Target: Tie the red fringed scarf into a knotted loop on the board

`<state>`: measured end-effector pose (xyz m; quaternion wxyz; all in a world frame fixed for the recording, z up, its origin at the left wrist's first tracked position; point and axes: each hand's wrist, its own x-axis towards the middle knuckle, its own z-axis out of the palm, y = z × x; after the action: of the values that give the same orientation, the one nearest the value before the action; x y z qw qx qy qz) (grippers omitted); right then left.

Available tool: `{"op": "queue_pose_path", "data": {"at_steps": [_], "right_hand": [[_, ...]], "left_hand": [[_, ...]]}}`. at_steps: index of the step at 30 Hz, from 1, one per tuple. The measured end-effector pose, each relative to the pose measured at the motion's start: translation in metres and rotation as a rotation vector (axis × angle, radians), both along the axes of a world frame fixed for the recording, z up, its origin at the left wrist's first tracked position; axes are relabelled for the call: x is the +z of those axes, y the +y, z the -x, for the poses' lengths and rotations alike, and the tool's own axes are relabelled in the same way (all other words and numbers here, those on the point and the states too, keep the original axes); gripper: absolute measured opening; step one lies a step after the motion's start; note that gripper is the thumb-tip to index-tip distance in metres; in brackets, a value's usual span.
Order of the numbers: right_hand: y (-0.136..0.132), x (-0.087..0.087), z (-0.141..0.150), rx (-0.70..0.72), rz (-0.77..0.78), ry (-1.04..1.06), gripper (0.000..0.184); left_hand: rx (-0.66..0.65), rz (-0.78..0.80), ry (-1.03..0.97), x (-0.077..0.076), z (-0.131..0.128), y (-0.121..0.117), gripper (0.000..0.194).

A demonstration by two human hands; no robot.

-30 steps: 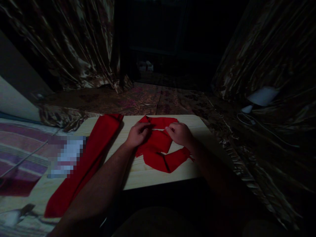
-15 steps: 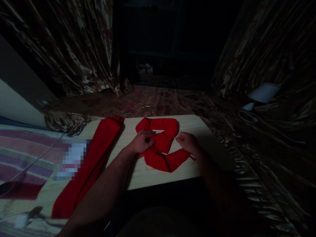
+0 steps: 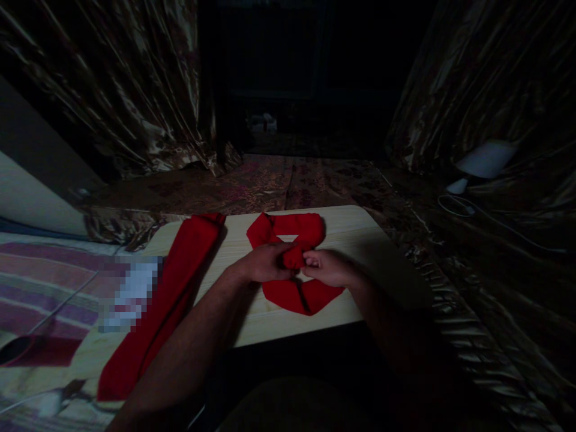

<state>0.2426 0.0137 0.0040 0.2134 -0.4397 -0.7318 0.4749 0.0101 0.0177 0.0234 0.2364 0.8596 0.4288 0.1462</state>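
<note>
Patterned curtains (image 3: 148, 84) hang in the dark at both sides beyond my low wooden counter (image 3: 245, 321), with patterned fabric (image 3: 270, 180) spread beyond its far edge. Striped bedding (image 3: 45, 264) lies to the left. A long, folded red strip (image 3: 180, 288) runs slantwise along the counter's left part, well apart from the looped red cloth (image 3: 310, 297), which lies near the middle beneath my hands. A shaded lamp (image 3: 488, 159) leans off to the right, a pale cord (image 3: 455, 207) coiled just beside its base. A blurred-out item (image 3: 135, 294), too pixelated to identify, sits just left of the strip. My left hand (image 3: 265, 264) holds the cloth's bunched middle between thumb and fingers; my right hand (image 3: 330, 269), fingers (image 3: 311, 259) curled narrow, pinches the bunch's right edge.
</note>
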Motion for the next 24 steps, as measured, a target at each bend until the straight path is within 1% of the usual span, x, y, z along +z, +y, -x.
{"op": "queue_pose_path", "data": {"at_steps": [3, 4, 6, 8, 10, 12, 14, 15, 16, 17, 18, 19, 20, 21, 23, 24], "right_hand": [[0.004, -0.006, 0.003, -0.053, 0.088, 0.27, 0.032], [0.004, -0.006, 0.004, -0.039, 0.098, 0.324, 0.037], [0.001, -0.003, 0.006, 0.016, 0.085, 0.364, 0.037], [-0.005, 0.003, 0.008, 0.035, 0.02, 0.286, 0.032], [-0.015, 0.01, 0.011, -0.001, -0.084, 0.098, 0.031], [-0.028, 0.019, 0.015, -0.028, -0.192, -0.136, 0.038], [-0.042, 0.027, 0.02, 0.003, -0.327, -0.344, 0.048], [-0.048, 0.03, 0.022, 0.043, -0.401, -0.422, 0.048], [-0.054, 0.031, 0.025, 0.084, -0.468, -0.478, 0.044], [-0.058, 0.032, 0.027, 0.119, -0.515, -0.513, 0.036], [-0.06, 0.031, 0.028, 0.135, -0.53, -0.527, 0.026], [-0.06, 0.029, 0.028, 0.132, -0.509, -0.519, 0.017], [-0.057, 0.026, 0.027, 0.106, -0.461, -0.494, 0.009], [-0.053, 0.022, 0.025, 0.063, -0.4, -0.452, 0.005], [-0.04, 0.016, 0.018, -0.051, -0.298, -0.336, 0.014], [-0.032, 0.014, 0.013, -0.104, -0.28, -0.281, 0.019]], "left_hand": [[0.068, 0.049, 0.011, 0.004, -0.004, -0.001, 0.093], [0.099, 0.038, 0.013, 0.003, -0.006, -0.001, 0.092], [0.18, -0.017, 0.027, -0.001, -0.011, 0.0, 0.077], [0.267, -0.057, 0.048, -0.005, -0.016, 0.002, 0.057], [0.32, -0.046, 0.03, -0.007, -0.018, 0.004, 0.038], [0.342, 0.008, -0.037, -0.005, -0.018, 0.006, 0.027], [0.368, 0.073, -0.124, -0.004, -0.016, 0.007, 0.024], [0.388, 0.105, -0.166, -0.004, -0.015, 0.008, 0.024], [0.411, 0.135, -0.209, -0.004, -0.013, 0.009, 0.026], [0.432, 0.164, -0.255, -0.005, -0.011, 0.01, 0.028], [0.447, 0.194, -0.302, -0.007, -0.009, 0.012, 0.031], [0.458, 0.228, -0.351, -0.009, -0.007, 0.013, 0.033], [0.464, 0.263, -0.404, -0.011, -0.006, 0.015, 0.035], [0.464, 0.298, -0.458, -0.012, -0.004, 0.016, 0.037], [0.452, 0.365, -0.554, -0.014, -0.001, 0.019, 0.042], [0.439, 0.393, -0.588, -0.015, 0.0, 0.019, 0.044]]}}
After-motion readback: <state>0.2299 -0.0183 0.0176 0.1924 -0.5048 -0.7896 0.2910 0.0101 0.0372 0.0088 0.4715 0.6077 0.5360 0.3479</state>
